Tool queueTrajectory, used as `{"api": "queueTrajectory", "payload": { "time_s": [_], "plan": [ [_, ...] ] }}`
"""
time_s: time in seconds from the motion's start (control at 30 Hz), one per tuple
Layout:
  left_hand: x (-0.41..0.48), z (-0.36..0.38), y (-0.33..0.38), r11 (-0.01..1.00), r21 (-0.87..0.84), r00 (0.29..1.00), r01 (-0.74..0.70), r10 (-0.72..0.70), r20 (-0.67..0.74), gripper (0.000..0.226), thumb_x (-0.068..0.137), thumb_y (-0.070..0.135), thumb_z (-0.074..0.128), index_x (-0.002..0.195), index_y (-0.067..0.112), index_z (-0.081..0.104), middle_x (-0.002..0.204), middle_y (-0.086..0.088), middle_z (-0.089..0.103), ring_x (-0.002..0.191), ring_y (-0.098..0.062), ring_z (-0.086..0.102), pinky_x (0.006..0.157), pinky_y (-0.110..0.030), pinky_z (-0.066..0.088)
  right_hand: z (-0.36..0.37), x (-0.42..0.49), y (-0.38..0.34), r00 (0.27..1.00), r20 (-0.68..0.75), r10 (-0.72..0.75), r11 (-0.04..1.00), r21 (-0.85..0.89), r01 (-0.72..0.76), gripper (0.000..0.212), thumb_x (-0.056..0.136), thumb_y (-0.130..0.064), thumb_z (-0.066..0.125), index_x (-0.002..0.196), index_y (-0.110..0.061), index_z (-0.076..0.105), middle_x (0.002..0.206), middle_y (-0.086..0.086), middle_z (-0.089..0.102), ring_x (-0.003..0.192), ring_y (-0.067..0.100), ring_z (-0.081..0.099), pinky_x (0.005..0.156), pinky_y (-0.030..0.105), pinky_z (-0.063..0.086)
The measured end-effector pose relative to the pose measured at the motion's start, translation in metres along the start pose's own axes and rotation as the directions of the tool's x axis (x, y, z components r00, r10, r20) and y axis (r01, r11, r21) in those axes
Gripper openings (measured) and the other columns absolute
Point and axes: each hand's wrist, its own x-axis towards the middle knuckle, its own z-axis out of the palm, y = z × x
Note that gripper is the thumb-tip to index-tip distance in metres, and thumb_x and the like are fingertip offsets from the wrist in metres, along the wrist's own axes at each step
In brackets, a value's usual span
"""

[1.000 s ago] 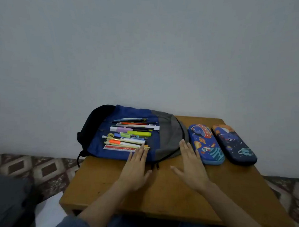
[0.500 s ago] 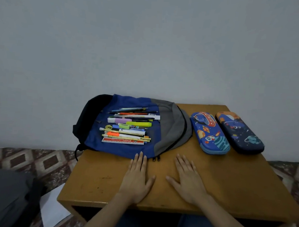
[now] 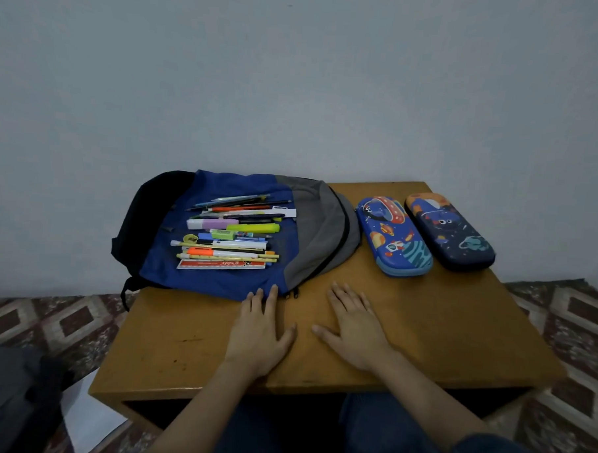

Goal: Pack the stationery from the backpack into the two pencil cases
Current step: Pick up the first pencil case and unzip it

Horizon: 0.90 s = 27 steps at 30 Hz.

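From my feed, the stationery [image 3: 232, 235] lies in a loose stack on top of the backpack [image 3: 311, 227], on the left half of the table [image 3: 457, 336]. The pens overlap so much that I can't count them or separate the thin ones at the far side of the stack. Nearly every piece lies with its long axis left to right, roughly parallel to the table's near edge. A yellow highlighter [image 3: 253, 227] and a purple-and-white one [image 3: 212, 224] sit mid-stack. A red ruler [image 3: 220, 264] lies nearest me; it carries white lettering, too small and blurred for me to read.

The backpack lies flat with its grey end to the right and its black end hanging off the table's left edge. Just right of it, two closed pencil cases lie side by side, long axes running away from me: a bright blue case [image 3: 395, 235] with rockets and planets, and a dark navy case [image 3: 450, 231]. I can't tell if they touch.

My left hand [image 3: 257, 334] and right hand [image 3: 355, 328] lie palms down on the wood with fingers straight and slightly spread, holding nothing. The left fingertips reach the backpack's near hem.

Patterned floor [image 3: 47, 318] surrounds the table. A white sheet [image 3: 87, 419] lies at lower left.
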Motion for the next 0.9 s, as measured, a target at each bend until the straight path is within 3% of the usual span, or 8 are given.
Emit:
{"api": "queueTrajectory", "payload": {
  "time_s": [0.1, 0.17, 0.23, 0.3, 0.4, 0.47, 0.73, 0.9],
  "plan": [
    [-0.004, 0.004, 0.004, 0.997, 0.077, 0.997, 0.009, -0.003, -0.075, 0.087, 0.077, 0.071, 0.003, 0.149, 0.023, -0.004, 0.154, -0.006, 0.015, 0.141, -0.023, 0.012, 0.117, -0.04, 0.007, -0.019, 0.007, 0.005, 0.999, -0.052, 0.009, 1.0, 0.023, -0.008, 0.067, 0.089, -0.057, 0.038, 0.14, -0.013, 0.038, 0.146, 0.004, 0.036, 0.136, 0.02, 0.03, 0.116, 0.036, 0.019],
    [-0.007, 0.006, 0.002, 0.997, 0.071, 0.994, 0.005, 0.003, -0.113, 0.094, 0.068, 0.069, -0.006, 0.15, 0.023, 0.001, 0.155, -0.007, 0.011, 0.143, -0.022, 0.007, 0.116, -0.042, -0.004, -0.038, 0.014, 0.013, 0.982, -0.183, 0.053, 0.998, -0.008, -0.055, 0.046, 0.092, -0.039, 0.048, 0.129, -0.013, 0.049, 0.132, 0.005, 0.048, 0.124, 0.021, 0.041, 0.111, 0.036, 0.027],
    [-0.006, 0.008, 0.0, 0.999, 0.04, 0.991, -0.024, 0.029, -0.128, 0.092, 0.068, 0.069, -0.006, 0.149, 0.024, -0.004, 0.157, -0.005, -0.01, 0.144, -0.02, -0.012, 0.113, -0.04, -0.014, -0.055, 0.023, 0.027, 0.952, -0.28, 0.124, 0.989, -0.04, -0.14, 0.046, 0.09, -0.036, 0.051, 0.13, -0.012, 0.048, 0.138, 0.007, 0.044, 0.128, 0.024, 0.037, 0.112, 0.041, 0.025],
    [-0.005, 0.008, -0.001, 0.998, 0.041, 0.993, -0.046, 0.05, -0.111, 0.087, 0.07, 0.069, -0.007, 0.144, 0.026, -0.016, 0.154, 0.0, -0.023, 0.139, -0.016, -0.025, 0.111, -0.037, -0.016, -0.068, 0.033, 0.04, 0.933, -0.279, 0.226, 0.967, -0.055, -0.25, 0.055, 0.09, -0.038, 0.052, 0.138, -0.014, 0.04, 0.151, 0.009, 0.028, 0.138, 0.029, 0.025, 0.115, 0.047, 0.019],
    [-0.004, 0.007, -0.002, 1.0, -0.017, 0.998, -0.019, 0.018, -0.066, 0.077, 0.087, 0.068, 0.013, 0.147, 0.028, -0.012, 0.157, 0.002, -0.015, 0.143, -0.015, -0.016, 0.114, -0.034, -0.011, -0.077, 0.044, 0.058, 0.914, -0.172, 0.367, 0.917, -0.097, -0.386, 0.074, 0.09, -0.045, 0.053, 0.148, -0.018, 0.017, 0.158, 0.008, 0.004, 0.144, 0.034, 0.007, 0.115, 0.055, 0.011],
    [-0.004, 0.003, -0.002, 0.998, -0.064, 0.999, -0.001, -0.002, -0.047, 0.074, 0.092, 0.062, 0.028, 0.149, 0.029, -0.005, 0.158, 0.004, -0.008, 0.145, -0.015, -0.009, 0.115, -0.033, -0.007, -0.077, 0.049, 0.066, 0.909, -0.13, 0.396, 0.904, -0.114, -0.411, 0.079, 0.09, -0.049, 0.051, 0.15, -0.022, 0.008, 0.159, 0.009, -0.003, 0.145, 0.035, 0.004, 0.114, 0.056, 0.009],
    [-0.002, 0.002, 0.0, 0.996, -0.091, 0.998, 0.017, -0.023, -0.066, 0.07, 0.09, 0.061, 0.034, 0.147, 0.029, 0.013, 0.156, 0.005, 0.008, 0.144, -0.015, 0.003, 0.117, -0.034, 0.002, -0.069, 0.059, 0.076, 0.903, -0.136, 0.407, 0.897, -0.128, -0.423, 0.077, 0.091, -0.055, 0.042, 0.15, -0.027, 0.001, 0.159, 0.004, -0.002, 0.146, 0.034, -0.001, 0.111, 0.062, 0.005],
    [-0.003, 0.001, 0.001, 0.996, -0.085, 0.997, 0.021, -0.027, -0.066, 0.069, 0.089, 0.062, 0.033, 0.147, 0.029, 0.015, 0.156, 0.004, 0.011, 0.144, -0.015, 0.005, 0.117, -0.035, 0.002, -0.067, 0.055, 0.076, 0.904, -0.171, 0.391, 0.902, -0.122, -0.414, 0.071, 0.094, -0.05, 0.04, 0.15, -0.027, 0.003, 0.159, 0.004, 0.003, 0.146, 0.033, 0.001, 0.11, 0.062, 0.014]
  ]
}}
